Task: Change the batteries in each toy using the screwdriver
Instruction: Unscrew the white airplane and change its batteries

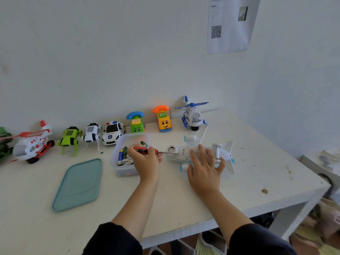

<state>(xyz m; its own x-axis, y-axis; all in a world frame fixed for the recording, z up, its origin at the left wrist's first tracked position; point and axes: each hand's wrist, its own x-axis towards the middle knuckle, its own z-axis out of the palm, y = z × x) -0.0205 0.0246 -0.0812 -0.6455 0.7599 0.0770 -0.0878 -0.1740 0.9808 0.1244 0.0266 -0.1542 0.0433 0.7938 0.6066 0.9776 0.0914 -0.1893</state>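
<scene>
Now left hand (pixel 147 159) grip pinching screwdriver (pixel 147 150); right hand (pixel 204 168) spread on toy plane (pixel 185 152) near table edge (pixel 276 207).

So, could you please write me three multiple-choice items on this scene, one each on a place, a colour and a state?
1. Where does the teal lid lie?
A. on the container
B. flat on the table, left of the container
C. under the plane

2. What colour is the handset on the yellow phone car?
A. orange
B. blue
C. green

3. What is the left hand doing?
A. resting open
B. pressing the lid
C. gripping the screwdriver

Key: 1 B, the lid is beside the open container. 2 A, its handset is orange. 3 C, fingers curl round the handle, tip toward the toy plane under the right hand.
</scene>
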